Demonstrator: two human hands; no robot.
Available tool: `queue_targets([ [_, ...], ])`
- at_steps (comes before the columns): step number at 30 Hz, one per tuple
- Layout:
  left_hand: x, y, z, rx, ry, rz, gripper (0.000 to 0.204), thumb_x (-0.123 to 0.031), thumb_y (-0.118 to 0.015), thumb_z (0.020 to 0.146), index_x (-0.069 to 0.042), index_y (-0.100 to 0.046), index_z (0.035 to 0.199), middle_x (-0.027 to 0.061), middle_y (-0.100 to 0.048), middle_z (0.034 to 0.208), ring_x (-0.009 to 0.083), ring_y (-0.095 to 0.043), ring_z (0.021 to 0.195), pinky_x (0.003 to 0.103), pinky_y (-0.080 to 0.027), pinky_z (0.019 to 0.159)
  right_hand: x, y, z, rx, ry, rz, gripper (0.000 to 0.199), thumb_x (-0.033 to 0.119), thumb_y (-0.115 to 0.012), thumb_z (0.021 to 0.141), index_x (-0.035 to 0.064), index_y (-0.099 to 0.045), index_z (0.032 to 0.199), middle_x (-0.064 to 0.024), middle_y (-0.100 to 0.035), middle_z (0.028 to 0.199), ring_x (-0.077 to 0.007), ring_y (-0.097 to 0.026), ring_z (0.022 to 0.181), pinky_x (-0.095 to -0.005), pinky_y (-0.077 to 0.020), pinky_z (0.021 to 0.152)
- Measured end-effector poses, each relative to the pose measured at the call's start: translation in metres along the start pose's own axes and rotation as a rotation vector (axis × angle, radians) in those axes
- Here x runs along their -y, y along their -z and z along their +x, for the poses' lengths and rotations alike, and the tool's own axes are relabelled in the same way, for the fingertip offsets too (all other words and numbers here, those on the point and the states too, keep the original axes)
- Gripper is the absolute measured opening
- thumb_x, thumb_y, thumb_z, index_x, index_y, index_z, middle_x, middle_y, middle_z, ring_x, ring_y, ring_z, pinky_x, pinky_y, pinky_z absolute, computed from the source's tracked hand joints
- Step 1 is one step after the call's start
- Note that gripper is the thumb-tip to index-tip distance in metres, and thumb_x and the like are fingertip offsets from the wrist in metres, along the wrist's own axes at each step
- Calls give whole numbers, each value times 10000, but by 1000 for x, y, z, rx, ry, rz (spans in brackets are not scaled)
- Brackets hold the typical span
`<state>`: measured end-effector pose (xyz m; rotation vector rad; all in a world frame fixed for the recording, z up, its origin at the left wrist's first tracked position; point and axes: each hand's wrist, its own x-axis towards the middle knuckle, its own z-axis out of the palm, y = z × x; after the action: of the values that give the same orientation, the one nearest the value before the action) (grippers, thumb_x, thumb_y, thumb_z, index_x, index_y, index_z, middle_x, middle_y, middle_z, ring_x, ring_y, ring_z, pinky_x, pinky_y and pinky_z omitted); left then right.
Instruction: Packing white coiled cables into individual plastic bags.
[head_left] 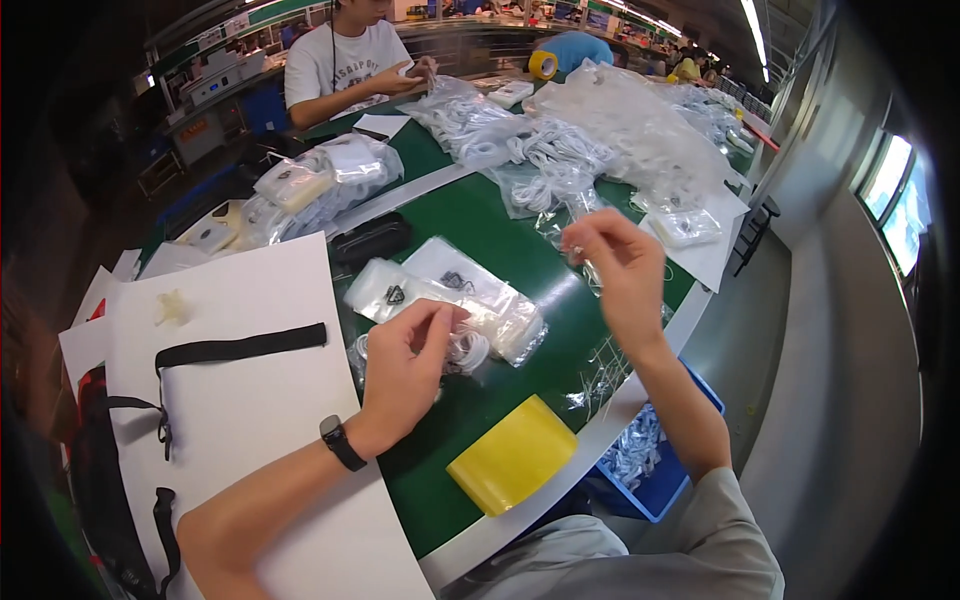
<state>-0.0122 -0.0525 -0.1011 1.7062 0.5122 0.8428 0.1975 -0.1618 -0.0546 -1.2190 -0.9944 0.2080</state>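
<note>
My left hand (408, 355), with a dark watch on the wrist, has its thumb and fingers pinched together over a coil of white cable (467, 351). What lies between those fingertips is hidden. Just beyond it is a stack of clear plastic bags (455, 283) with dark printed marks. Raised further right, my right hand (625, 272) pinches a small pale thing too small to name. Behind its fingers lie clear bags with bundled white cables (560, 150). Thin whitish strips (603, 378) lie on the green tabletop (420, 460) below my right wrist.
A wide yellow roll-like piece (512, 455) sits near the table edge. At left lies a white board (240, 400) with black straps. A blue bin (655, 450) of shiny scraps stands below the edge. Across the table a person (350, 60) handles something; bagged goods (325, 180) are piled nearby.
</note>
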Motion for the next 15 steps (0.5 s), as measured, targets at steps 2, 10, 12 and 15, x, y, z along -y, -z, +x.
queue_targets([
  [2,6,-4,0,5,-15,-36,223,-137,-558,1020,44,-687,1013,81,-735,907,100,-674,828,243,-516,740,6,34,-2,7,-31,-145,74,1,-650,918,-27,-709,885,-45,-662,816,-113,-623,788,-243,-489,737],
  [10,6,-7,-5,68,22,28,219,-141,-551,1023,28,-692,1025,62,-716,859,76,-656,795,232,-498,682,2,67,-78,320,228,-853,121,-31,-704,834,-28,-727,953,-137,-725,881,-219,-711,805,-310,-543,673],
  [12,5,-5,-6,65,21,25,217,-141,-553,1022,26,-692,1024,61,-716,856,76,-656,787,231,-497,674,9,53,-101,439,257,-881,190,-20,-730,799,-19,-725,989,-169,-727,1000,-299,-721,916,-352,-584,730],
  [15,4,-3,-8,66,33,13,228,-146,-551,1025,33,-693,1021,54,-713,865,73,-639,789,226,-492,695,18,37,-134,497,325,-965,260,12,-733,800,-28,-708,1056,-175,-707,1115,-334,-709,989,-387,-594,829],
])
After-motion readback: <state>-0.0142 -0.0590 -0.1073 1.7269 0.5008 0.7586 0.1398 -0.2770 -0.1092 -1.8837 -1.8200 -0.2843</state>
